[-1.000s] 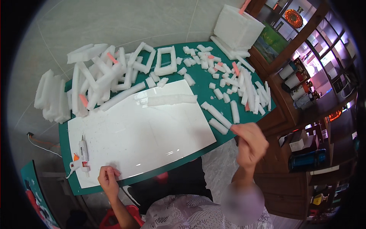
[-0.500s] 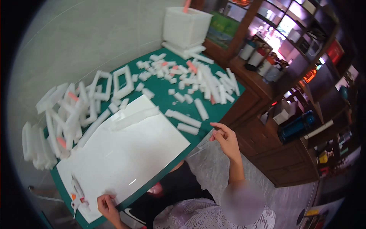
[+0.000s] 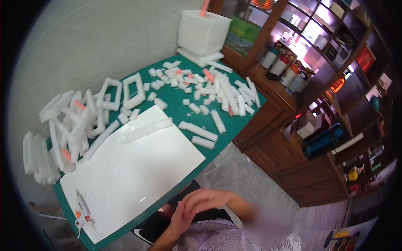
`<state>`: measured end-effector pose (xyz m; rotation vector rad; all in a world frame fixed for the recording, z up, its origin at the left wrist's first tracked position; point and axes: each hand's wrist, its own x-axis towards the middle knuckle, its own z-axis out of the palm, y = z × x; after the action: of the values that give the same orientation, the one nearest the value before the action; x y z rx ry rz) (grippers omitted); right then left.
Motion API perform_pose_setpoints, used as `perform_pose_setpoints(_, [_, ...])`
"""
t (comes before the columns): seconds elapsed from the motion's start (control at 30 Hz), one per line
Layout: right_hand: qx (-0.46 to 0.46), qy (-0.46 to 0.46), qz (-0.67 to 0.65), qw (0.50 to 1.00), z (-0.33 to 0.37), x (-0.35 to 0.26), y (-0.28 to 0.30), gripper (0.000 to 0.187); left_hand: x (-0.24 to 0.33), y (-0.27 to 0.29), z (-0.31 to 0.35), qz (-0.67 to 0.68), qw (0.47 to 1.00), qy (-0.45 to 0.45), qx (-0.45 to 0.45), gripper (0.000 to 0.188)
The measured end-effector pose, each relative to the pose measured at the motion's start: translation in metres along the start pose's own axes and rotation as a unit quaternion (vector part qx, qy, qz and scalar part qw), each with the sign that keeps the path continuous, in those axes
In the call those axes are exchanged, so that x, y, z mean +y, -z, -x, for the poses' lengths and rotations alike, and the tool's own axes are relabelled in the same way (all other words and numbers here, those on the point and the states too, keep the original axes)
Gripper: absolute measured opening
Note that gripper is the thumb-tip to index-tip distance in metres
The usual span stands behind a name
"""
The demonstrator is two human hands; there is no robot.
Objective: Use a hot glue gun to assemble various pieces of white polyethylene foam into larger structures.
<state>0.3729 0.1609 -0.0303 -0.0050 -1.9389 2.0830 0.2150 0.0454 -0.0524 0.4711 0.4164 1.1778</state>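
Observation:
My left hand (image 3: 180, 220) and my right hand (image 3: 206, 200) meet in front of my body, off the near edge of the table. The right hand's stretched fingers lie across the left hand and hide part of its fingers. Neither hand shows anything held. The nearest thing on the table is a glossy white board (image 3: 138, 167). One long white foam strip (image 3: 148, 130) rests along the board's far part. A white glue gun (image 3: 83, 213) with an orange part lies at the board's left end, its cord trailing off the table.
Foam sticks and frames (image 3: 79, 125) are heaped at the left of the green table mat (image 3: 173, 98). Small foam blocks and strips (image 3: 226, 90) are scattered at the far right. A white foam box (image 3: 203, 33) stands at the back. Wooden cabinets (image 3: 293, 167) rise on the right.
My right hand has come in from the table's right side, and my left has left the board's near edge. Both now touch over my lap. The foam pieces look unmoved.

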Motion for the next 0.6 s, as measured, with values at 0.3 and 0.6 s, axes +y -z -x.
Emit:
perform_pose_setpoints(0.3, [0.326,0.008,0.194,0.925,0.017,-0.029,-0.034,0.06,-0.024,0.013,-0.016,-0.293,0.946,-0.134,-0.031,0.065])
perform_pose_setpoints(0.6, [0.302,-0.071,0.486,0.817,0.032,0.003,-0.011,0.059,0.019,-0.012,-0.016,0.038,0.996,-0.076,0.016,0.057])
